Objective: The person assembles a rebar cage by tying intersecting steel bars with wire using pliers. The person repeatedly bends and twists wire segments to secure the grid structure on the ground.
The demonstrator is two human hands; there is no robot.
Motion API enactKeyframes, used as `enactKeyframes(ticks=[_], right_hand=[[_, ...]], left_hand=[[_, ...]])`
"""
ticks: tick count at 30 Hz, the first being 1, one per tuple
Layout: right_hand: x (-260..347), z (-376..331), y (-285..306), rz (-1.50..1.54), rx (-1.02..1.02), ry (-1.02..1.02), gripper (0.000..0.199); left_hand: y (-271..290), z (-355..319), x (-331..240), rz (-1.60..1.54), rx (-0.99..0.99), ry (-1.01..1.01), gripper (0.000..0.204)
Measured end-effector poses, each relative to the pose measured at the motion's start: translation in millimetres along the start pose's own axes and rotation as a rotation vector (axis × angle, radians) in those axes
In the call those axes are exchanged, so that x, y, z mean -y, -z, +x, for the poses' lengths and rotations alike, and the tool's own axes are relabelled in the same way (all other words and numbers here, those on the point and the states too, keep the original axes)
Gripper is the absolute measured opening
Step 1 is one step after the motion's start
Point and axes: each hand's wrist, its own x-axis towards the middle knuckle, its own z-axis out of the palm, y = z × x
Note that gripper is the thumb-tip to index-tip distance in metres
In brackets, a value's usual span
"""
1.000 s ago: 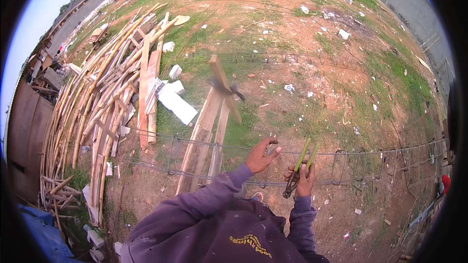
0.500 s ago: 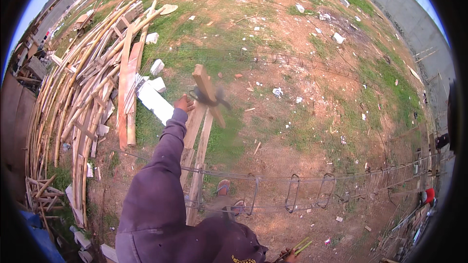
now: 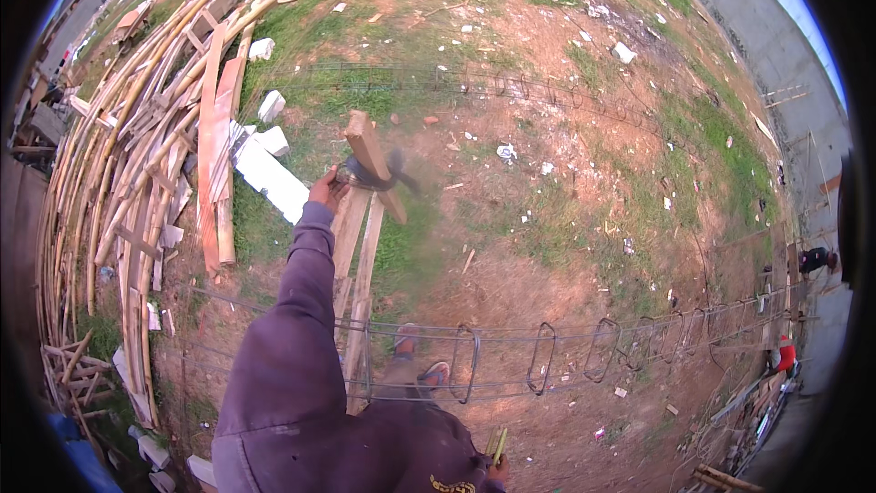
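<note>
"Holding anything, the right hand [image 3: 498,469] by the lower edge?"

"Yes, its fingers are wrapped around a hand tool with two slim yellow-green handles [image 3: 501,443]. The handles point upward; its working end is hidden."

"And just beyond?"

"Two sandalled feet [image 3: 435,373] on reddish soil, seen past a long cage of dark steel bars with rectangular stirrups [image 3: 475,356] that runs across the view."

"Where is the left hand [image 3: 327,190]?"

"Out past the cage, at the end of an outstretched faded-purple sleeve [image 3: 312,265]. Its fingertips meet the left side of a dark, stringy bundle [image 3: 362,175]. I cannot tell whether they have closed on it."

"Where does that bundle sit?"

"Against a short, thick, pale-brown wooden beam [image 3: 369,148], set crosswise at the far end of two long, weathered planks [image 3: 367,256]. The bundle shows on both sides of the beam, its right end blurred."

"Anything farther off?"

"Left of the hand, a flat white rectangular slab [image 3: 269,173] lies on the grass, beside a big heap of bamboo poles and boards [image 3: 155,151]. At the far right stands a tall grey wall [image 3: 753,27]."
</note>
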Motion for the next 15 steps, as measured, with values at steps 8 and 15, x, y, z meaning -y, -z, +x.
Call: enactKeyframes(ticks=[8, 15], right_hand=[[76.7, 14.4, 2.6, 0.438, -0.108, -0.114, 0.023], [98.4, 5.5, -4.6, 0.494, -0.087, -0.086, 0.019]], left_hand=[[-4.7, 5.7, -6.0, 0.100, 0.034, 0.064, 0.015], [-25.1, -3.0, -15.0, 0.314, -0.148, 0.101, 0.016]])
